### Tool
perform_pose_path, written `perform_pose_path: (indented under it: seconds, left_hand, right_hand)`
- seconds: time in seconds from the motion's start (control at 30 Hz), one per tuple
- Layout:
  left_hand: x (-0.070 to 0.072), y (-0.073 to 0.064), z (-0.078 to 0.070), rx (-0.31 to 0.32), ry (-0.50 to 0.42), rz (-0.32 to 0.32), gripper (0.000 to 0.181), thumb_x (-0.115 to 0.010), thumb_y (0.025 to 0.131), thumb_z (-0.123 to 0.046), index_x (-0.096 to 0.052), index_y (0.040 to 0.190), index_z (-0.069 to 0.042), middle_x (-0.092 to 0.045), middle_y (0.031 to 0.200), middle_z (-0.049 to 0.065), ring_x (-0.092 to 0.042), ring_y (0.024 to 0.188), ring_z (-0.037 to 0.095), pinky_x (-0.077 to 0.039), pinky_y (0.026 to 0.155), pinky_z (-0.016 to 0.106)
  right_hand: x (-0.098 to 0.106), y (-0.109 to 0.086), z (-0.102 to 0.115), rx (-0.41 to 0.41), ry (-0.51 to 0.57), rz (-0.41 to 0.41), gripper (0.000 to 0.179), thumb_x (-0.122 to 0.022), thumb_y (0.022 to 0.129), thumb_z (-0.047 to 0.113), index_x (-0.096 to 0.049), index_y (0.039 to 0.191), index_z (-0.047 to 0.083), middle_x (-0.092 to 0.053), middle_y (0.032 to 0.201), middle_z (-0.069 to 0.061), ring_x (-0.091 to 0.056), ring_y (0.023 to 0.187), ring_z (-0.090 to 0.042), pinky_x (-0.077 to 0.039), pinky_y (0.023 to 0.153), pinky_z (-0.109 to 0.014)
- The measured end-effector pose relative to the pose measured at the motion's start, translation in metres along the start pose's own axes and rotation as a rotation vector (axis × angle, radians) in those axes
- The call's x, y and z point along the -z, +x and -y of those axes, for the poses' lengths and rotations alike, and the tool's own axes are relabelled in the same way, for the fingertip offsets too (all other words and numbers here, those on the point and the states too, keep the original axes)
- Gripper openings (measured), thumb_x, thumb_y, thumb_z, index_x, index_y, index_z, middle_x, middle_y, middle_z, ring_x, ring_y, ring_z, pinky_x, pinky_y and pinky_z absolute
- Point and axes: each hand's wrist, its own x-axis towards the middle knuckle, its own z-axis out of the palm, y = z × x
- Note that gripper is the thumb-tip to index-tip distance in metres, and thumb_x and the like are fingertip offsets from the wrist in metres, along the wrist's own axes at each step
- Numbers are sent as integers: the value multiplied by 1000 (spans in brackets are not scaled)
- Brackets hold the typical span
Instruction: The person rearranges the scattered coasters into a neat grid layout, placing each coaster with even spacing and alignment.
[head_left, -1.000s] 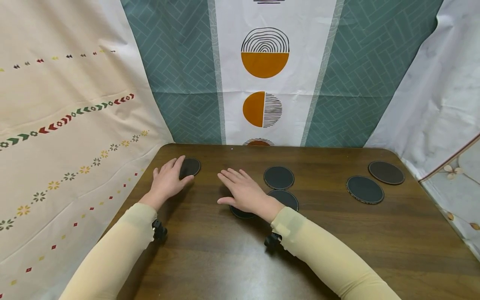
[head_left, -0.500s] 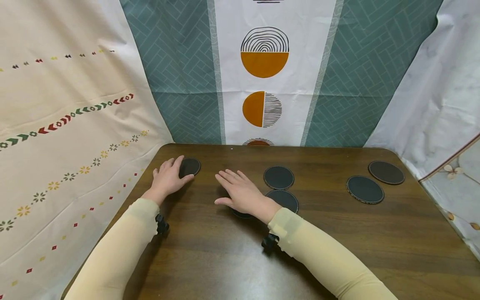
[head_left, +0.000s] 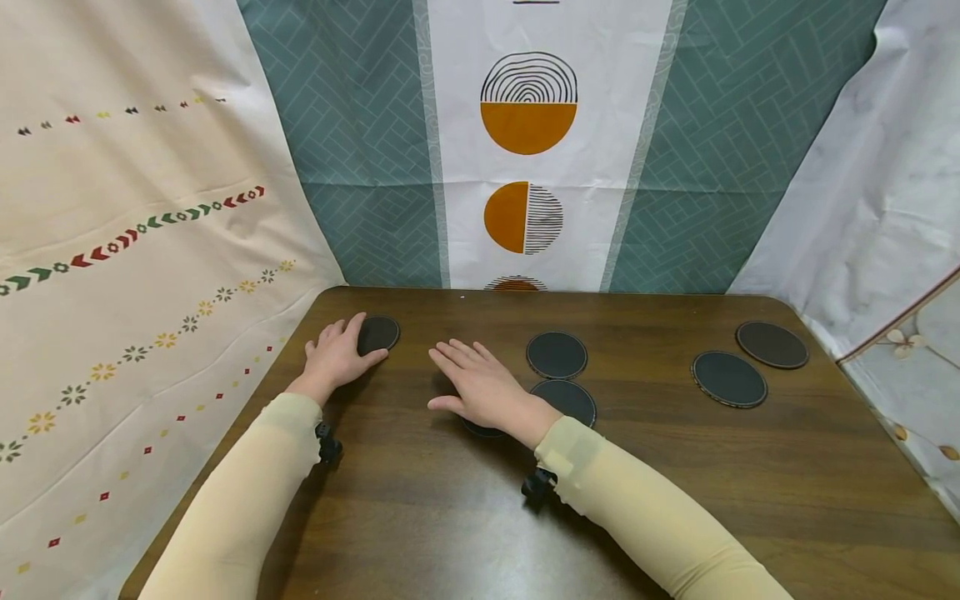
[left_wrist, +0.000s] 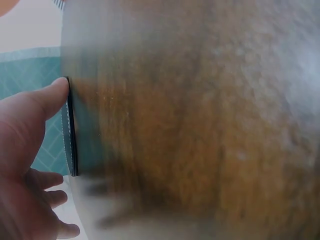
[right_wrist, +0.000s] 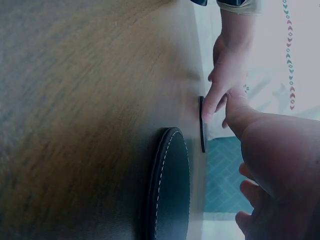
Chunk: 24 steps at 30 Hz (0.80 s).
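In the head view, my left hand (head_left: 333, 362) lies at the far left of the table with fingers spread around a round dark coaster (head_left: 379, 335), covering its left part. The left wrist view shows the thumb tip right at the edge of that coaster (left_wrist: 70, 135), the other fingers apart from one another. My right hand (head_left: 487, 390) is stretched flat, palm down, near the table's middle, holding nothing. Beneath its palm, a second coaster (head_left: 480, 430) is mostly hidden. Large in the right wrist view is a black coaster (right_wrist: 172, 195) with pale edge stitching.
Beside the right wrist lies a coaster (head_left: 567, 400), partly covered, with another coaster (head_left: 557, 355) just behind it. Farther right sit a dark coaster (head_left: 729, 379) and a browner coaster (head_left: 772, 345). Curtains (head_left: 367, 167) hang behind the wooden table (head_left: 420, 517).
The right hand has shifted slightly left and then stayed there. My left forearm has moved a little to the right, while the left hand keeps its place at the coaster.
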Motion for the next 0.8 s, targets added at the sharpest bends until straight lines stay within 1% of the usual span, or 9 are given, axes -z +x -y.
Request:
perform_pose_path:
  seconds: [0.13,0.3,0.53,0.67,0.8]
  left_hand:
    - [0,-1,-1,2,0,4,96,-70,105,-56,-24,175,-9,-34,168,38,-29,155,59,-16,116,87]
    - [1,-1,-2,8,-4,15,96,-69,106,-56,-23,175,-9,-38,167,37,-33,154,59,-15,117,88]
    - [4,1,-2,23,-7,34,98,-69,106,-56,-21,176,-8,-36,168,37,-30,155,59,-14,118,87]
    - [5,2,-2,23,-2,42,99,-70,106,-56,-21,176,-8,-38,166,38,-32,153,60,-15,118,87]
    - [7,1,-4,9,15,34,98,-71,105,-56,-23,175,-7,-42,163,39,-38,149,61,-19,116,86]
  right_hand:
    - [0,-1,0,-1,4,3,87,-54,111,64,-28,176,14,-28,181,-6,-22,168,-26,-17,135,-51]
    - [0,-1,0,0,12,4,87,-54,110,65,-28,177,14,-28,181,-6,-22,168,-26,-16,135,-50]
    - [0,-1,0,-2,6,-1,87,-52,111,65,-27,177,15,-27,182,-5,-20,169,-25,-15,135,-49]
    - [1,-1,0,-3,5,1,87,-52,111,66,-27,177,15,-27,182,-5,-21,169,-25,-16,135,-49]
    - [4,-2,0,-4,3,0,87,-53,110,65,-29,176,14,-28,181,-6,-21,168,-26,-17,135,-50]
